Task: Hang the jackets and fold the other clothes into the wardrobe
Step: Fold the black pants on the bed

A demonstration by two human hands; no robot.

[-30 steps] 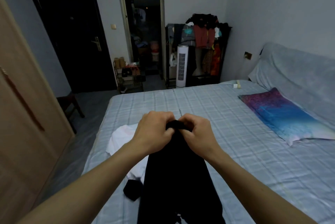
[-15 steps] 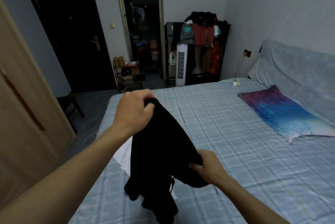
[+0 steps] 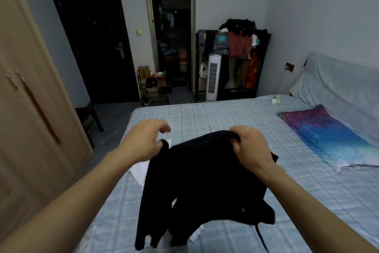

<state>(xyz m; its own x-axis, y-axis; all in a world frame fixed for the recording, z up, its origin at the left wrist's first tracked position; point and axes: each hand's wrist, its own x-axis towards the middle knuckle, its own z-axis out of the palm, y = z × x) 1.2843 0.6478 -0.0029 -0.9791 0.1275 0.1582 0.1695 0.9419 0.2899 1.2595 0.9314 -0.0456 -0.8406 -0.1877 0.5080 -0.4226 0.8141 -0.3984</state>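
Low at 6 o'clock, over the near part of the bed (image 3: 287,201), a black garment (image 3: 205,181) hangs btw both hands, its lower ends dangling toward the checked sheet. L hand (image 3: 145,142) pinches one top corner w/ the thumb, other fingers loosely curled. R hand (image 3: 250,146) has its fingers curled tight round the bunched top edge. Under it, toward 7 o'clock, a white garment (image 3: 141,172) lies on the sheet, mostly hidden. At 3 o'clock a purple-blue pillow (image 3: 332,138) lies by the covered headboard (image 3: 338,88). A white power strip (image 3: 275,100) sits at the bed's far edge, approx 2 o'clock. At 9 o'clock stands the wardrobe (image 3: 30,109), doors closed, w/ a dark stool (image 3: 88,117) just past it. Far wall: dark door (image 3: 92,43) at 11, open doorway (image 3: 172,33) at 12 w/ a shoe rack (image 3: 153,88) beside it, then a white tower fan (image 3: 213,77) in front of a loaded clothes rack (image 3: 240,47) at 1 o'clock.
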